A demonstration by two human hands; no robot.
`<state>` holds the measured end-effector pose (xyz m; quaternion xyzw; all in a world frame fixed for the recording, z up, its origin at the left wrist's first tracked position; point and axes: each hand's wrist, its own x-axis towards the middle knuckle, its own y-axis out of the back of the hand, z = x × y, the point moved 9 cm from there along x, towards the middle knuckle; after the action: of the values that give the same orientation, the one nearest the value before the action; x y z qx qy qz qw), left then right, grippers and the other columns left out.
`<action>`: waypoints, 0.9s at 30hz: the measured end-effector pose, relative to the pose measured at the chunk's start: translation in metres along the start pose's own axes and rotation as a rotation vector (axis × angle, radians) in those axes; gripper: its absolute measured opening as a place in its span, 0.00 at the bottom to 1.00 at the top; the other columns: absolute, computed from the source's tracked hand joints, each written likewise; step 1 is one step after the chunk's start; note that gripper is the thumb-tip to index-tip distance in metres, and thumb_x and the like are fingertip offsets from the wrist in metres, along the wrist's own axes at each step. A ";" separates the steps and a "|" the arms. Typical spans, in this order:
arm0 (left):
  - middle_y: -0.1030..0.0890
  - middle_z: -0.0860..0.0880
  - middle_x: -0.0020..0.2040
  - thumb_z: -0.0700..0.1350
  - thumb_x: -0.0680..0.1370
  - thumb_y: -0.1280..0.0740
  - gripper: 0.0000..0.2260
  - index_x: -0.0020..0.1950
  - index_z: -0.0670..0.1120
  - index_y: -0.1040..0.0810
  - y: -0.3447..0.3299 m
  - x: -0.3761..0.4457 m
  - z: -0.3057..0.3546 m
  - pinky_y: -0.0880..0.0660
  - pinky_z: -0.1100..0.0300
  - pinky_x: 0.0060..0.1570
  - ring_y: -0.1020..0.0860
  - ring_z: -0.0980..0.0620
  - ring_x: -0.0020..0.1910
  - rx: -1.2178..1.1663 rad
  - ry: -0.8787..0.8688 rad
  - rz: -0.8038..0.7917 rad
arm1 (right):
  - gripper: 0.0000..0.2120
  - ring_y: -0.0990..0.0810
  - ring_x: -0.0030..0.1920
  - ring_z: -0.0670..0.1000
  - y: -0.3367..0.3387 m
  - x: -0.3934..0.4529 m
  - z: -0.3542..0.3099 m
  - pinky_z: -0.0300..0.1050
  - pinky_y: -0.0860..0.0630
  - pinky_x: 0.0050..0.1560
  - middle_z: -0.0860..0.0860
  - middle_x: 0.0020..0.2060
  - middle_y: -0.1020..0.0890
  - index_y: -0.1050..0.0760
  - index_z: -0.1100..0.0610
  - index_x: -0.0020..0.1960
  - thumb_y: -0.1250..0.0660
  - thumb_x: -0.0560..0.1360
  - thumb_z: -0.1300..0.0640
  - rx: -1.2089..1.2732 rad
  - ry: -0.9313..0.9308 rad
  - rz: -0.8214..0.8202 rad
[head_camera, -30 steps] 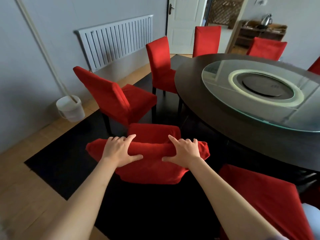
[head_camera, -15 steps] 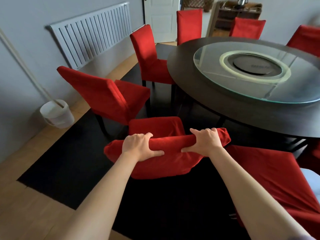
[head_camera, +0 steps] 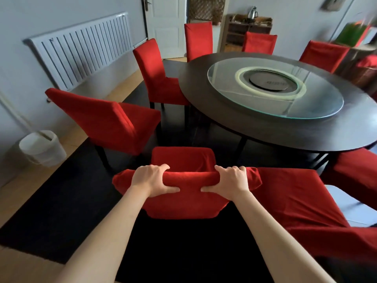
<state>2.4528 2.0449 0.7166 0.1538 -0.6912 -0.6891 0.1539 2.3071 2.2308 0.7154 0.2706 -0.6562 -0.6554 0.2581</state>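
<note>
A red-covered chair stands in front of me, its seat facing the round dark table. My left hand grips the top of its backrest on the left, fingers over the far side and thumb on the near side. My right hand grips the same backrest top on the right in the same way. The chair's legs are hidden below the backrest.
A glass turntable lies on the table. More red chairs ring it: one close on the left, one touching on the right, several behind. A white bin and a radiator stand by the left wall. Black rug underfoot.
The chair in my hands has moved to the right and nearer the table, beside the right-hand chair. My view has lifted, showing more of the table and far chairs. Both grips are unchanged.
</note>
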 end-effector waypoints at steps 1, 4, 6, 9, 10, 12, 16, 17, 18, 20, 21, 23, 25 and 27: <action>0.18 0.53 0.53 0.82 0.59 0.47 0.46 0.69 0.56 0.30 0.000 -0.002 -0.003 0.26 0.56 0.49 0.20 0.51 0.52 0.004 -0.020 -0.007 | 0.55 0.22 0.52 0.52 0.000 -0.007 -0.004 0.52 0.36 0.62 0.48 0.46 0.17 0.27 0.45 0.63 0.54 0.48 0.14 -0.001 -0.024 0.000; 0.17 0.53 0.53 0.82 0.59 0.46 0.46 0.69 0.56 0.30 0.000 -0.010 -0.012 0.26 0.56 0.51 0.20 0.51 0.53 0.005 -0.083 -0.018 | 0.53 0.21 0.51 0.52 0.001 -0.029 -0.016 0.51 0.36 0.61 0.47 0.45 0.17 0.25 0.45 0.59 0.54 0.48 0.14 -0.012 -0.093 0.004; 0.17 0.53 0.53 0.81 0.59 0.46 0.46 0.69 0.56 0.30 0.001 -0.015 -0.015 0.26 0.57 0.51 0.20 0.52 0.53 -0.002 -0.122 -0.013 | 0.51 0.21 0.51 0.52 0.001 -0.043 -0.023 0.51 0.35 0.61 0.47 0.45 0.17 0.25 0.45 0.58 0.52 0.49 0.14 -0.016 -0.134 0.000; 0.17 0.53 0.52 0.81 0.58 0.45 0.46 0.68 0.57 0.28 0.000 -0.021 -0.019 0.26 0.57 0.51 0.19 0.52 0.52 -0.006 -0.186 0.007 | 0.48 0.21 0.50 0.51 0.000 -0.064 -0.032 0.51 0.35 0.60 0.47 0.44 0.18 0.24 0.46 0.55 0.50 0.50 0.14 -0.013 -0.199 0.016; 0.17 0.54 0.52 0.81 0.58 0.45 0.46 0.68 0.57 0.28 0.000 -0.022 -0.021 0.26 0.58 0.51 0.19 0.52 0.52 -0.011 -0.204 0.013 | 0.47 0.21 0.49 0.51 0.001 -0.069 -0.035 0.51 0.35 0.59 0.47 0.43 0.18 0.24 0.46 0.53 0.49 0.50 0.14 -0.011 -0.216 0.020; 0.17 0.54 0.52 0.82 0.57 0.45 0.45 0.66 0.57 0.27 0.001 -0.025 -0.025 0.26 0.58 0.51 0.19 0.52 0.52 -0.029 -0.233 0.017 | 0.43 0.21 0.49 0.51 0.002 -0.079 -0.043 0.51 0.34 0.59 0.46 0.42 0.18 0.25 0.46 0.47 0.49 0.50 0.15 -0.005 -0.247 0.021; 0.17 0.55 0.49 0.82 0.56 0.46 0.44 0.63 0.58 0.24 0.004 -0.026 -0.030 0.26 0.58 0.49 0.19 0.53 0.50 -0.051 -0.308 0.026 | 0.39 0.21 0.47 0.51 0.005 -0.093 -0.055 0.50 0.34 0.57 0.46 0.40 0.19 0.32 0.46 0.40 0.50 0.49 0.15 0.015 -0.299 0.047; 0.17 0.56 0.49 0.82 0.56 0.47 0.44 0.62 0.58 0.23 0.004 -0.026 -0.030 0.26 0.58 0.48 0.19 0.53 0.49 -0.050 -0.322 0.029 | 0.39 0.21 0.47 0.51 0.005 -0.095 -0.057 0.50 0.34 0.57 0.46 0.40 0.19 0.32 0.46 0.40 0.50 0.49 0.15 0.010 -0.308 0.052; 0.17 0.56 0.48 0.82 0.56 0.47 0.43 0.61 0.58 0.23 0.004 -0.026 -0.033 0.26 0.59 0.48 0.19 0.54 0.49 -0.047 -0.340 0.034 | 0.39 0.21 0.47 0.51 0.005 -0.096 -0.061 0.50 0.34 0.56 0.46 0.40 0.19 0.32 0.46 0.40 0.51 0.49 0.15 0.004 -0.319 0.057; 0.17 0.56 0.47 0.82 0.56 0.46 0.42 0.60 0.58 0.23 0.004 -0.025 -0.039 0.27 0.59 0.46 0.19 0.54 0.47 -0.046 -0.363 0.042 | 0.40 0.21 0.46 0.51 0.004 -0.097 -0.069 0.51 0.33 0.56 0.46 0.40 0.19 0.33 0.47 0.40 0.52 0.49 0.15 -0.009 -0.331 0.067; 0.17 0.56 0.46 0.81 0.56 0.46 0.41 0.59 0.58 0.22 0.004 -0.024 -0.043 0.27 0.59 0.46 0.19 0.54 0.47 -0.050 -0.373 0.050 | 0.40 0.21 0.46 0.52 0.004 -0.096 -0.072 0.51 0.33 0.56 0.46 0.40 0.19 0.33 0.47 0.40 0.52 0.49 0.15 -0.020 -0.331 0.071; 0.18 0.57 0.43 0.81 0.56 0.47 0.40 0.56 0.58 0.21 0.004 -0.023 -0.045 0.28 0.60 0.44 0.19 0.54 0.45 -0.059 -0.397 0.061 | 0.40 0.21 0.46 0.52 0.004 -0.096 -0.075 0.51 0.33 0.55 0.46 0.39 0.19 0.33 0.47 0.39 0.52 0.48 0.14 -0.034 -0.339 0.068; 0.18 0.57 0.41 0.81 0.57 0.47 0.39 0.53 0.57 0.21 0.006 -0.023 -0.044 0.28 0.60 0.42 0.19 0.54 0.43 -0.060 -0.418 0.063 | 0.40 0.21 0.46 0.52 0.005 -0.095 -0.075 0.51 0.33 0.54 0.46 0.39 0.19 0.33 0.47 0.39 0.52 0.48 0.14 -0.039 -0.347 0.069; 0.19 0.57 0.40 0.81 0.57 0.47 0.38 0.51 0.57 0.21 0.008 -0.020 -0.042 0.29 0.60 0.41 0.20 0.54 0.42 -0.069 -0.431 0.065 | 0.39 0.21 0.46 0.51 0.007 -0.093 -0.073 0.51 0.33 0.54 0.46 0.38 0.19 0.33 0.47 0.39 0.51 0.48 0.14 -0.040 -0.349 0.070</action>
<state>2.4887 2.0155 0.7243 -0.0247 -0.6889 -0.7238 0.0298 2.4250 2.2427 0.7247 0.1247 -0.6870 -0.6958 0.1683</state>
